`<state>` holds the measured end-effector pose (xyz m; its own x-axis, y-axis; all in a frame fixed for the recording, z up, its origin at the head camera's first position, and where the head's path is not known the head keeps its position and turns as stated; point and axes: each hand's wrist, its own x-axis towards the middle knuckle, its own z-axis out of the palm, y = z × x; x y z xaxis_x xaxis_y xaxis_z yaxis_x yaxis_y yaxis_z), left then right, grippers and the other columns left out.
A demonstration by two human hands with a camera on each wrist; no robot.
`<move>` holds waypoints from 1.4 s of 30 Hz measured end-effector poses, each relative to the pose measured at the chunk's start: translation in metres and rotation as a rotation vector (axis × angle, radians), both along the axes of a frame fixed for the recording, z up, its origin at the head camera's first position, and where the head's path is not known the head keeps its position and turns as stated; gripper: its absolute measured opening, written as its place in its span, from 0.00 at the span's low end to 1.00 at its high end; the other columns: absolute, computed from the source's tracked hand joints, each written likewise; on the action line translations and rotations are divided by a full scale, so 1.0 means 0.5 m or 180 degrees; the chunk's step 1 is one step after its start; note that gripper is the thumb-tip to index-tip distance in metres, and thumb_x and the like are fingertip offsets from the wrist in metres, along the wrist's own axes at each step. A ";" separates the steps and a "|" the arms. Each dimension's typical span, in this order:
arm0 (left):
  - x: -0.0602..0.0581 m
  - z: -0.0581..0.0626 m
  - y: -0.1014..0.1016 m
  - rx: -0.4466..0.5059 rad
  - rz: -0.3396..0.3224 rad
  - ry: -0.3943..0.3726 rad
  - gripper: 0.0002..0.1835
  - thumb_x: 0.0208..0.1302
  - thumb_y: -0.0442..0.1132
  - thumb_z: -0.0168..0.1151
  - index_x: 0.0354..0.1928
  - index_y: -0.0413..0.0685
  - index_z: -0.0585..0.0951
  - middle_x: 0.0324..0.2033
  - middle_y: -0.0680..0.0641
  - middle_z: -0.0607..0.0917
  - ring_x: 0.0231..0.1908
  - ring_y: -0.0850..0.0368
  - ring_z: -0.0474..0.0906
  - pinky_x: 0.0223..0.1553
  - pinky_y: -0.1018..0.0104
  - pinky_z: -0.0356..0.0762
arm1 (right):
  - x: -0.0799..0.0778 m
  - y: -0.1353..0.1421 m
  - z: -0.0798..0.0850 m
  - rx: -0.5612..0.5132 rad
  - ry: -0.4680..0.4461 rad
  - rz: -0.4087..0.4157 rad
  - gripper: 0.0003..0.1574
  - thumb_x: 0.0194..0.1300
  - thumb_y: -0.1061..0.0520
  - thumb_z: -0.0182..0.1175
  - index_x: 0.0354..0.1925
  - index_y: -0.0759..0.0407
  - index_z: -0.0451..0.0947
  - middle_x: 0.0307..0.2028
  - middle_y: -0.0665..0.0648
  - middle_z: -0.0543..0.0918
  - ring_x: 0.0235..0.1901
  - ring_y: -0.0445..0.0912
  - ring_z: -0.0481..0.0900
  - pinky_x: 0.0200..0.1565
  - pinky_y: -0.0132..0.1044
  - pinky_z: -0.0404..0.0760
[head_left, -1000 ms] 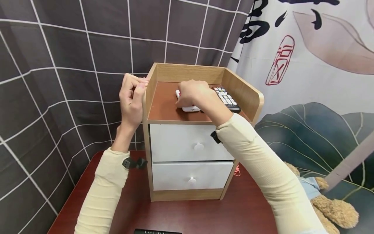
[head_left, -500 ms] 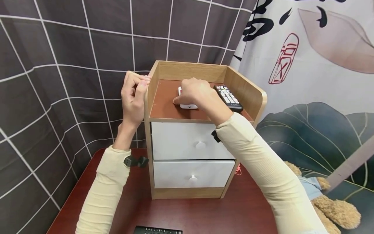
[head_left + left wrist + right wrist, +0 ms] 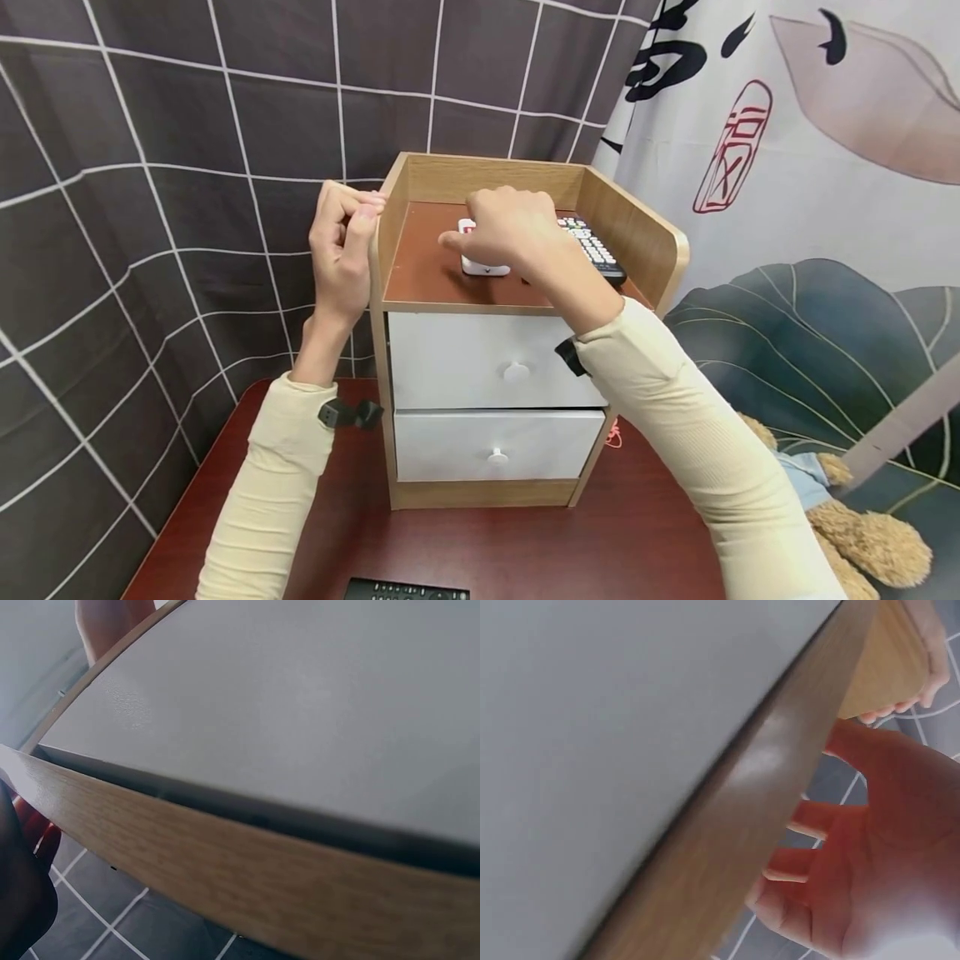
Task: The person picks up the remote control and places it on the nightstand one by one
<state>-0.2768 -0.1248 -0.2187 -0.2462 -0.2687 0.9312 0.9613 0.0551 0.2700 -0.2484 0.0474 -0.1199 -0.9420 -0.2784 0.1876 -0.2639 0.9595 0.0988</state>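
My left hand [image 3: 341,250] grips the upper left side panel of a small wooden drawer cabinet [image 3: 480,497], its fingers curled at the panel's edge. Over the cabinet's brown top shelf hovers my right hand [image 3: 517,225], thumb pointing left. A white device [image 3: 483,269] with a red mark lies under and beside that thumb, partly hidden. Right of it rests a black remote [image 3: 596,250] with white buttons, partly covered by the hand. In the right wrist view the fingers of my right hand [image 3: 900,840] are spread and loosely bent, their tips behind the cabinet's front edge, with nothing seen in them.
Two white drawers [image 3: 492,450] with round knobs are closed below the shelf. A black remote [image 3: 408,590] lies on the reddish table [image 3: 600,550] at the front. Grid-patterned cloth [image 3: 187,208] hangs behind. At right sits a teddy bear [image 3: 870,542].
My right hand has lifted and moved slightly right, off the white device, which stays on the shelf and shows more now. The left hand keeps its grip. The head view has shifted slightly.
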 end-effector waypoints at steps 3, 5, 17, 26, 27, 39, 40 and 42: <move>0.000 0.000 0.000 0.0006 -0.0004 -0.0009 0.15 0.62 0.32 0.50 0.24 0.23 0.69 0.36 0.57 0.79 0.46 0.54 0.78 0.59 0.57 0.77 | 0.017 0.004 -0.007 -0.0116 0.0257 0.0233 0.24 0.66 0.33 0.52 0.40 0.51 0.74 0.38 0.52 0.80 0.44 0.53 0.80 0.43 0.53 0.79; -0.001 0.001 0.001 0.0012 -0.0009 -0.0012 0.15 0.62 0.32 0.50 0.24 0.23 0.69 0.36 0.57 0.79 0.46 0.55 0.78 0.60 0.57 0.76 | 0.031 0.007 -0.013 -0.0192 0.0426 0.0414 0.23 0.67 0.34 0.53 0.38 0.51 0.74 0.37 0.52 0.79 0.44 0.53 0.79 0.41 0.53 0.80; 0.004 0.003 0.004 0.0046 0.0015 -0.0018 0.15 0.62 0.31 0.50 0.25 0.21 0.69 0.35 0.57 0.79 0.46 0.52 0.79 0.59 0.57 0.77 | 0.155 0.023 -0.101 -0.0397 0.1504 0.2058 0.20 0.66 0.42 0.61 0.44 0.56 0.82 0.39 0.53 0.84 0.41 0.51 0.78 0.43 0.42 0.80; 0.003 0.002 0.002 0.0040 0.0036 -0.0017 0.15 0.62 0.31 0.49 0.26 0.20 0.69 0.35 0.57 0.79 0.46 0.52 0.78 0.60 0.57 0.76 | 0.204 0.039 -0.229 -0.0410 0.1543 0.2740 0.16 0.64 0.42 0.62 0.43 0.51 0.81 0.37 0.47 0.81 0.40 0.45 0.76 0.39 0.36 0.76; 0.002 0.002 0.003 0.0026 0.0035 -0.0029 0.15 0.62 0.31 0.49 0.26 0.20 0.69 0.35 0.57 0.79 0.46 0.53 0.78 0.60 0.57 0.76 | 0.203 0.041 -0.247 -0.0421 0.1511 0.2811 0.16 0.64 0.43 0.62 0.43 0.51 0.81 0.37 0.46 0.81 0.40 0.45 0.76 0.40 0.36 0.76; -0.002 -0.002 0.002 -0.0035 0.0061 -0.0018 0.14 0.62 0.33 0.49 0.28 0.21 0.72 0.36 0.57 0.79 0.47 0.55 0.78 0.59 0.59 0.76 | 0.186 0.054 -0.480 -0.0529 0.0223 0.3690 0.27 0.71 0.39 0.55 0.60 0.51 0.74 0.54 0.45 0.78 0.56 0.38 0.74 0.63 0.26 0.72; -0.002 -0.002 0.001 -0.0032 0.0069 -0.0011 0.14 0.62 0.33 0.50 0.28 0.22 0.72 0.36 0.57 0.79 0.47 0.55 0.79 0.59 0.59 0.76 | 0.186 0.054 -0.501 -0.0523 0.0132 0.3693 0.27 0.71 0.39 0.55 0.61 0.51 0.74 0.55 0.45 0.78 0.56 0.38 0.74 0.63 0.26 0.72; -0.001 -0.002 0.000 -0.0029 0.0088 0.0001 0.15 0.62 0.33 0.50 0.28 0.22 0.72 0.36 0.57 0.79 0.47 0.54 0.79 0.58 0.59 0.76 | 0.186 0.052 -0.540 -0.0489 -0.0024 0.3687 0.29 0.70 0.38 0.56 0.62 0.51 0.72 0.57 0.46 0.78 0.57 0.38 0.74 0.63 0.25 0.71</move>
